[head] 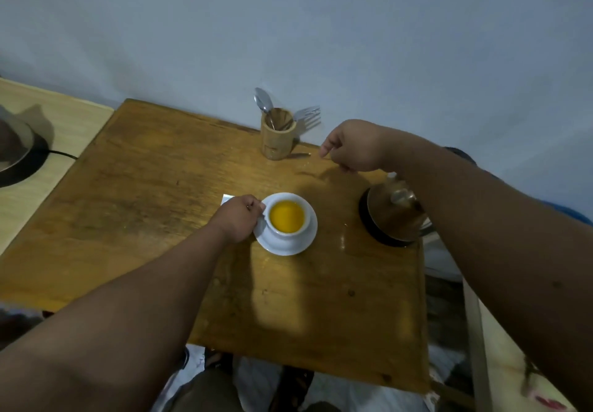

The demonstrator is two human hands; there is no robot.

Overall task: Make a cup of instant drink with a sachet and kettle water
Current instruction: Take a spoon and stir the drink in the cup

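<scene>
A white cup (290,230) of yellow-orange drink stands on a white saucer (285,248) in the middle of the wooden table (144,193). My left hand (239,219) is closed around the cup's handle on its left side. A white sachet corner (226,199) pokes out behind that hand. The steel kettle (393,216) sits on its black base at the table's right edge, partly hidden under my right forearm. My right hand (351,147) hovers just right of the cutlery holder, fingers curled, nothing visible in them. A thin metal utensil (300,155) lies on the table between holder and hand.
A wooden cutlery holder (278,137) with spoons and a fork stands at the back by the wall. A dark round appliance (16,152) with a black cord sits on a lighter surface to the left. The table's right edge drops off beside the kettle.
</scene>
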